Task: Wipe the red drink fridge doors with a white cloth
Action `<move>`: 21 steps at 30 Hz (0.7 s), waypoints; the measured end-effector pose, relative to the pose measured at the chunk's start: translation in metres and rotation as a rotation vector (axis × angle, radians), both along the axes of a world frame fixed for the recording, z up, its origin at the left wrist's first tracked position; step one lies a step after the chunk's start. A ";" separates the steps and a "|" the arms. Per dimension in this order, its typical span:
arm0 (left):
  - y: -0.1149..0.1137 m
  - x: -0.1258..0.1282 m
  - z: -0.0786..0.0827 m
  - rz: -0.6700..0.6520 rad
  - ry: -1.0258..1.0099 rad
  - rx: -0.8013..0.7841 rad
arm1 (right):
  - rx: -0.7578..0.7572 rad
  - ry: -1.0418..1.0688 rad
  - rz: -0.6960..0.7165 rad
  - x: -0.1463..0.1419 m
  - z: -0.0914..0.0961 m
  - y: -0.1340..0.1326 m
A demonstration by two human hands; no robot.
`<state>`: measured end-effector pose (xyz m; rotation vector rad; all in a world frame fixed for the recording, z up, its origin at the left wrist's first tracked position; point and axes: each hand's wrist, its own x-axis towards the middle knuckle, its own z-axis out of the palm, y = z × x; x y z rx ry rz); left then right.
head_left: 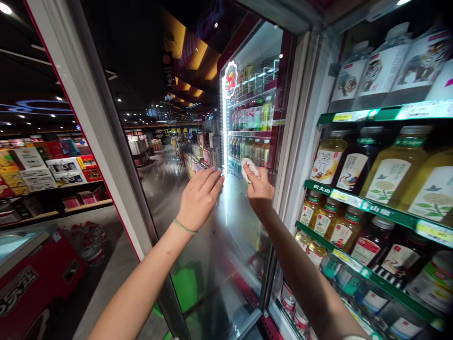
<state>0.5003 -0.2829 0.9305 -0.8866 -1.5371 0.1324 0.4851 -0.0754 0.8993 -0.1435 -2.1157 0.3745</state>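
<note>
A fridge's glass door (pixel 198 264) stands swung open in front of me. My left hand (pixel 200 198) lies flat against the glass with its fingers stretched out, a green band on the wrist. My right hand (pixel 260 189) is closed on a small white cloth (pixel 248 168) and presses it to the glass near the door's hinge side. Through the pane I see a shop aisle and another drinks cooler (pixel 253 113) with a lit strip.
The open fridge on the right holds green shelves (pixel 378 208) packed with several bottles of tea and juice (pixel 396 174). A red chest freezer (pixel 38 278) stands at the lower left. Shelves of boxed goods (pixel 46 172) line the far left.
</note>
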 end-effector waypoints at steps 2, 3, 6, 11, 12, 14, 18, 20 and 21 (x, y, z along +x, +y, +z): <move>0.002 0.001 0.000 0.006 0.011 0.012 | 0.007 0.054 0.015 -0.003 0.004 0.001; 0.003 0.002 -0.001 0.012 0.014 0.016 | 0.028 0.071 0.029 -0.004 0.004 0.001; 0.005 0.005 -0.003 0.029 0.015 0.020 | 0.087 0.094 0.062 -0.007 -0.003 0.004; 0.007 0.011 -0.007 0.076 0.005 0.012 | 0.051 0.150 0.026 -0.011 -0.012 0.015; 0.008 0.013 -0.008 0.087 0.001 0.012 | 0.065 0.159 0.024 -0.011 -0.011 0.015; 0.007 0.017 -0.008 0.108 -0.010 0.007 | 0.116 0.163 0.029 -0.010 -0.011 0.013; 0.002 0.028 -0.007 0.158 -0.030 -0.009 | 0.148 0.170 0.033 -0.008 -0.014 0.007; -0.001 0.034 -0.007 0.183 -0.026 -0.014 | 0.109 0.202 0.033 -0.008 -0.014 0.008; -0.002 0.036 -0.008 0.194 -0.023 -0.016 | 0.089 0.216 0.033 -0.008 -0.013 0.008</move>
